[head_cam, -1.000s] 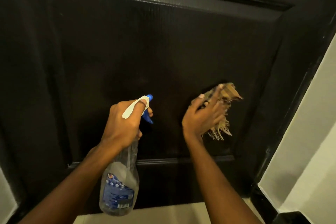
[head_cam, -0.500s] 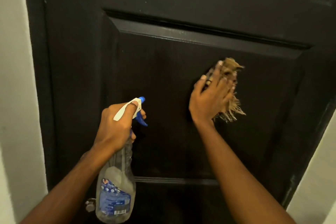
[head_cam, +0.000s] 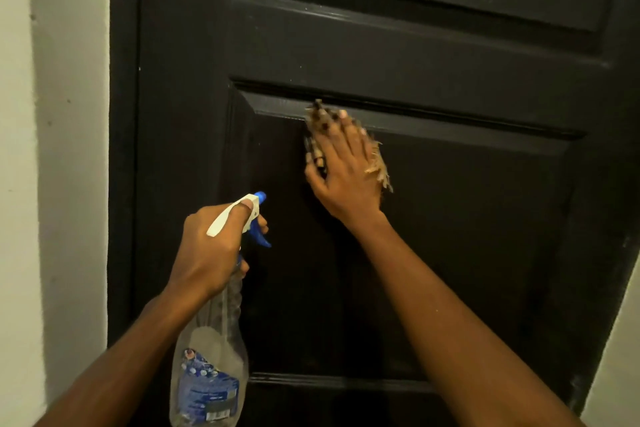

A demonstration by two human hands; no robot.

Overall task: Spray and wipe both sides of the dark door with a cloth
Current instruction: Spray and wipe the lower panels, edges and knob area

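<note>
The dark panelled door (head_cam: 467,218) fills most of the view. My right hand (head_cam: 341,172) presses a frayed tan cloth (head_cam: 379,170) flat against the upper left corner of the door's middle panel, fingertips at the panel's top moulding. Most of the cloth is hidden under the hand. My left hand (head_cam: 211,250) grips the neck of a clear spray bottle (head_cam: 211,374) with a white and blue trigger head, held upright a little away from the door, lower left of the cloth.
A pale wall (head_cam: 52,184) runs down the left side beside the dark door frame (head_cam: 123,184). A strip of light wall (head_cam: 620,357) shows at the lower right past the door's edge.
My right hand has slid the cloth up and to the left across the panel to its top edge. The view has lifted from the lower door. The bottle hand stays low.
</note>
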